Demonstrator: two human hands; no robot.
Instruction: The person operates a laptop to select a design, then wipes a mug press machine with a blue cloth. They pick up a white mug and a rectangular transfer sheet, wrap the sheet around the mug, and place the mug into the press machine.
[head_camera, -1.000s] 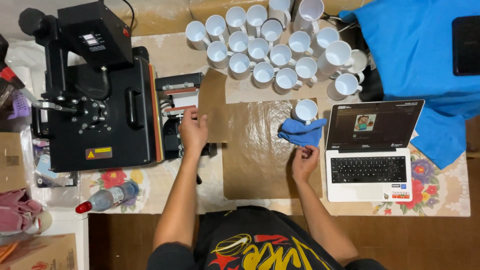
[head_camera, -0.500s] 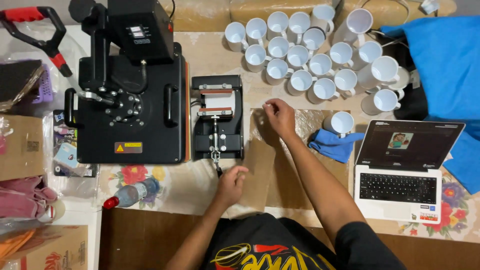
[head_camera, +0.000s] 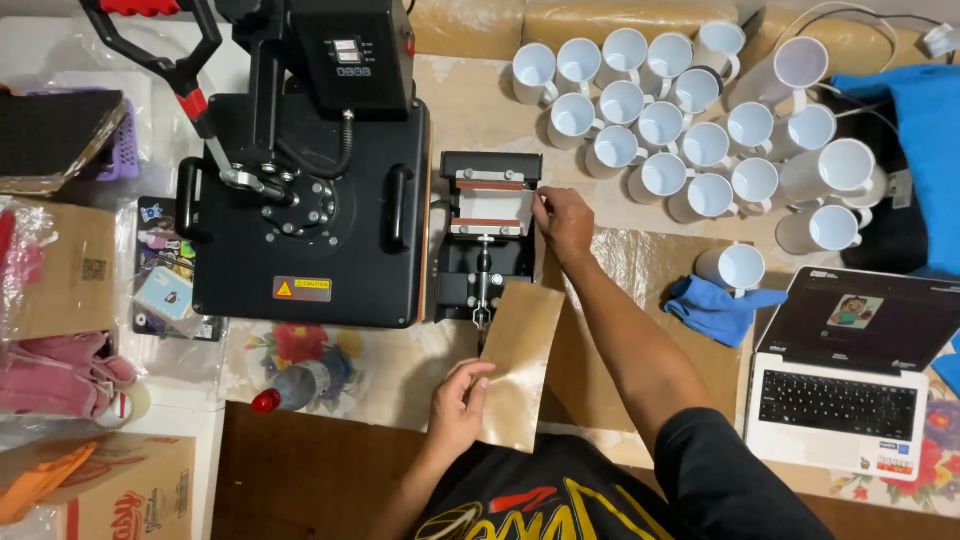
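Left hand (head_camera: 458, 405): I pinch the brown paper sheet (head_camera: 517, 360) at its lower edge, lifted clear of the table.
Right hand (head_camera: 562, 222): fingertips closed on the mug press (head_camera: 490, 235) clamp's right edge, steadying it.

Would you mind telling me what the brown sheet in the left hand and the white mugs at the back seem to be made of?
The brown sheet, held by the left hand, looks like thin matte kraft or parchment-type paper: flat, tan, slightly translucent. The white mugs look like glazed ceramic, going by their glossy white rims and thick walls, though coated metal cannot be ruled out.
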